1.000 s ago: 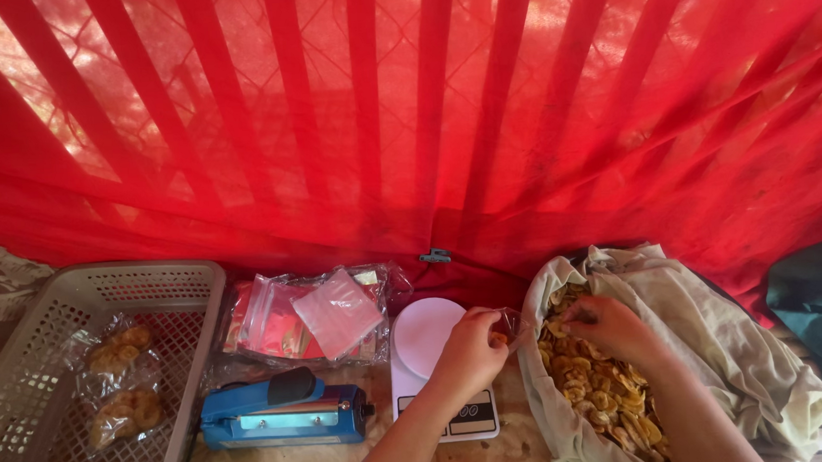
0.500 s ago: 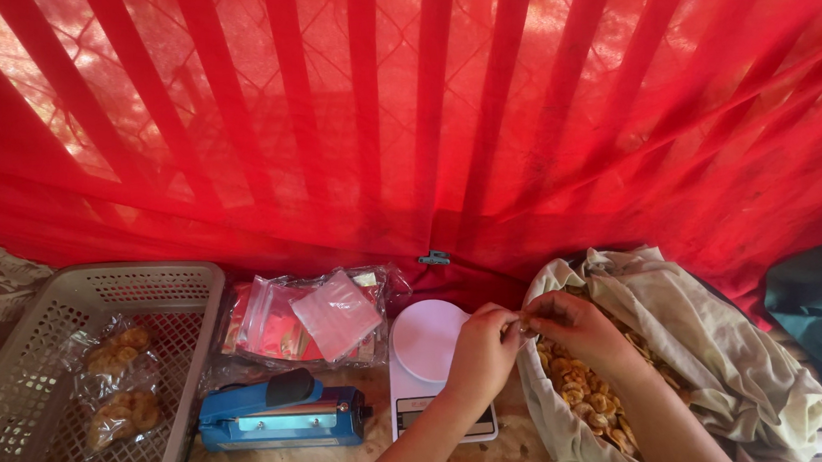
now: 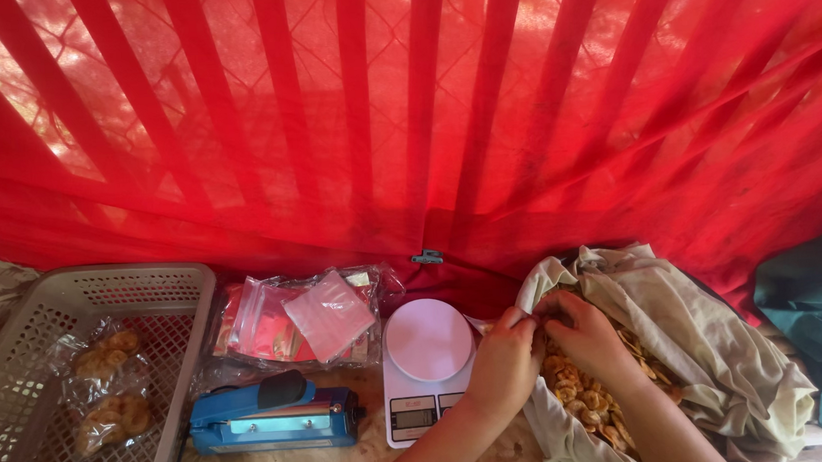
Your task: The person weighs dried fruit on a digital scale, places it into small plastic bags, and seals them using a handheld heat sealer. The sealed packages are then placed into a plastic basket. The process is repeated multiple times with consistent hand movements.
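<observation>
Head view looks down at two bare hands meeting at the edge of a cloth sack (image 3: 719,354) of snacks (image 3: 587,397). Both hands sit at the sack's left rim, just right of a scale (image 3: 428,367). Left hand (image 3: 507,361) rests knuckles-up with its fingers curled in toward the rim; its grip is closed, and it seems to pinch something small at the fingertips, though I cannot tell what. Right hand (image 3: 587,336) touches the left at the fingertips and lies over the snacks, fingers bent down into them; whether its grip holds any I cannot tell.

Snacks are small, golden-brown, curled and ridged pieces, heaped loose inside the sack. Its cloth is pale olive-grey, crumpled, folded open around the heap.

Scale is white with a round platter on top and a small display at its near edge; it stands between the sack and a blue sealer (image 3: 275,419). That sealer lies flat, long side toward the camera, with a dark handle on top. Behind it lies a pile of clear bags (image 3: 306,315), reddish in the light. At far left stands a grey lattice basket (image 3: 160,297) with two filled packets (image 3: 104,388) of the same brown pieces lying in it. Red netting (image 3: 403,116) hangs across the whole background.
</observation>
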